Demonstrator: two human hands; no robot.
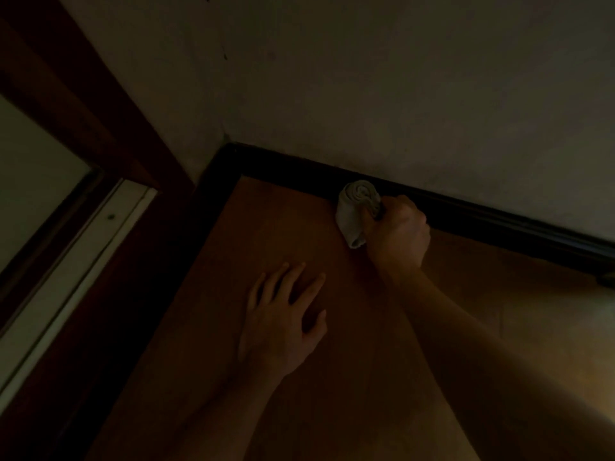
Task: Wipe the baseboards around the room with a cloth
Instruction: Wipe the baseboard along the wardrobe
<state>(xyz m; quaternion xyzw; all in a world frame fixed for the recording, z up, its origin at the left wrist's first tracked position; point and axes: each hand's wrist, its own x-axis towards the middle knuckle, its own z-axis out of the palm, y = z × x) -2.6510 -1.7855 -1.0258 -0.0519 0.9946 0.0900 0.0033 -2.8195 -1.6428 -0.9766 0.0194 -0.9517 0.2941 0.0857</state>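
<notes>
The scene is dim. A dark baseboard (482,214) runs along the foot of the pale wall, from the room corner at the upper middle down to the right edge. My right hand (397,232) is shut on a bunched light-grey cloth (356,211), which presses against the baseboard a little to the right of the corner. My left hand (283,322) lies flat on the brown floor with its fingers spread, below and left of the cloth, holding nothing.
A second stretch of dark baseboard (213,181) runs from the corner down the left side. A dark wooden door frame (100,128) and a pale threshold strip (76,264) fill the left. The brown floor (366,377) spreads below.
</notes>
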